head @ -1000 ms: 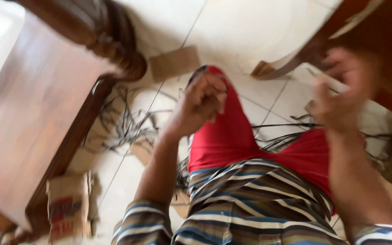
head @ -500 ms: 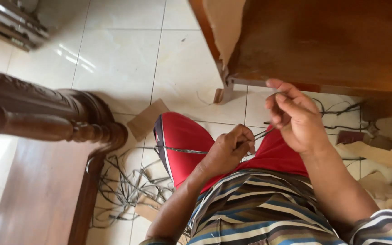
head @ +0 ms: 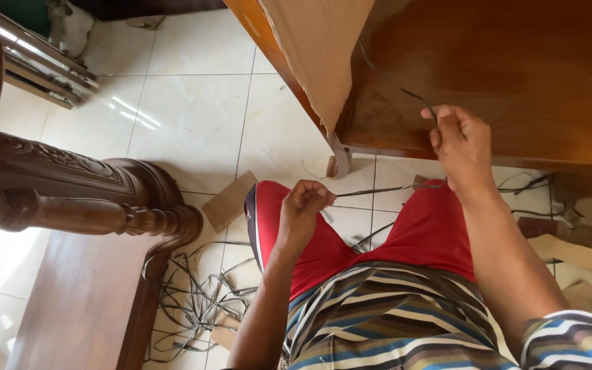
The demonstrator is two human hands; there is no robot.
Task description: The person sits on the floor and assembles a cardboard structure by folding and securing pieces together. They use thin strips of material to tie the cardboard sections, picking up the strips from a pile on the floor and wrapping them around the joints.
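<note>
My left hand (head: 304, 204) is closed on one end of a thin dark strip (head: 371, 192) just above my knee in red shorts (head: 405, 233). The strip runs right toward my right hand (head: 462, 147), which pinches its other part, with a thin end curving up past the fingers in front of the brown wooden panel (head: 501, 75). Both hands hold the strip taut between them, above the white tiled floor (head: 193, 116).
A carved dark wooden furniture leg (head: 70, 195) lies at the left. A tangle of thin strips (head: 196, 294) sits on the floor by it. Brown cardboard (head: 313, 48) hangs on the panel's edge, and cardboard scraps (head: 231, 200) lie on the tiles and at the right.
The view has swung up toward the wooden panel. My right hand has risen and moved away from my left, stretching the strip between them.
</note>
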